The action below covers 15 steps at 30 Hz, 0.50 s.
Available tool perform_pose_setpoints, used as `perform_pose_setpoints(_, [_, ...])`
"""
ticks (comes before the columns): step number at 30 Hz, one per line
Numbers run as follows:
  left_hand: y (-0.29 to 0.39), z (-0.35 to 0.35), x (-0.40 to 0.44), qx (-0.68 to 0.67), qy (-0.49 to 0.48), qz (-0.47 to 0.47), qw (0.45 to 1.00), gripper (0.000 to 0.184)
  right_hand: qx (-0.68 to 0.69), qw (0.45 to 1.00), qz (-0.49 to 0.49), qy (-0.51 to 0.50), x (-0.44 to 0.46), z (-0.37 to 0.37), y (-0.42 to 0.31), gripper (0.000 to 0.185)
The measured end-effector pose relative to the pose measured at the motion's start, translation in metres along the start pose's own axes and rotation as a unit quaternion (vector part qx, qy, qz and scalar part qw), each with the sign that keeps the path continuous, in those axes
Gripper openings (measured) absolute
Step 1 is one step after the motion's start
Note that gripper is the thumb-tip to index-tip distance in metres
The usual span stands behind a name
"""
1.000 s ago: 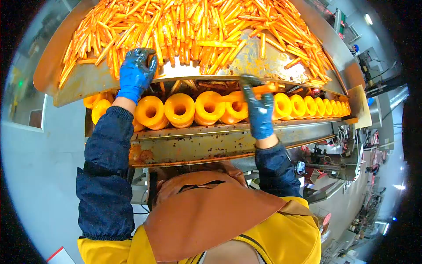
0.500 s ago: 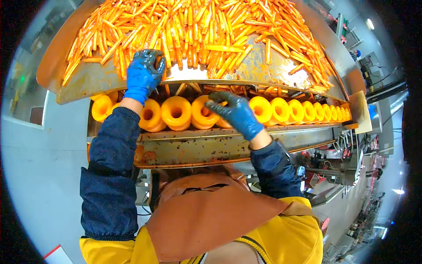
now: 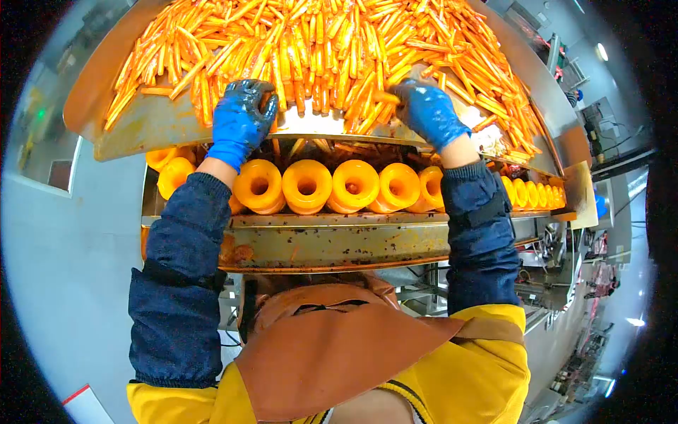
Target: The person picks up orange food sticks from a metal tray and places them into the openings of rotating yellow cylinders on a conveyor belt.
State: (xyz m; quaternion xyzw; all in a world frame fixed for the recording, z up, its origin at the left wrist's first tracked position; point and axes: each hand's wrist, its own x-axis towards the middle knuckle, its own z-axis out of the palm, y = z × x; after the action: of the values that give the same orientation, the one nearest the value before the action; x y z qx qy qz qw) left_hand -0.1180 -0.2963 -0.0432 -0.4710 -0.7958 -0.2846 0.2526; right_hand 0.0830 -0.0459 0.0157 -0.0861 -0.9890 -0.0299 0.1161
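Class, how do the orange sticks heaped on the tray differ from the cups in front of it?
The sticks are long and thin; the cups are wide, round and hollow. The sticks lie jumbled in a heap; the cups sit in a row. Both are orange-toned.

Right before me sits the trough [image 3: 346, 246], just behind it the cups [image 3: 307, 203] run left to right, and beyond them sticks [image 3: 325, 56] lie heaped on the tray [image 3: 148, 124].

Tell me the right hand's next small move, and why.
I'd probably have the right hand draw the orange stick at its fingertips clear of the pile: the fingertips seem to meet it, and round-mouthed cups line the near edge of the tray.
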Motion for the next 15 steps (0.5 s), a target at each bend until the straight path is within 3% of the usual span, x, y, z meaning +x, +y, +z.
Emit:
perform_pose_setpoints(3, [0.002,0.001,0.0,0.0,-0.013,0.0,1.0,0.017,-0.009,0.996,-0.083,-0.042,-0.003,0.024,0.0,0.039])
perform_pose_setpoints(7, [0.001,0.002,0.0,0.008,-0.011,0.0,1.0,0.016,-0.043,0.981,-0.053,-0.179,0.024,0.022,-0.003,0.039])
perform_pose_setpoints(8, [0.001,0.002,0.0,0.008,-0.01,0.001,1.0,0.016,-0.068,0.979,-0.117,-0.15,0.02,0.016,0.0,0.039])
perform_pose_setpoints(12, [0.001,0.002,-0.001,0.013,-0.008,-0.002,1.0,0.016,-0.012,0.989,-0.066,-0.129,0.008,0.017,0.015,0.043])
perform_pose_setpoints(15, [0.0,0.003,-0.001,0.012,-0.008,0.001,1.0,0.017,-0.014,0.987,-0.084,-0.138,0.002,0.024,0.024,0.041])
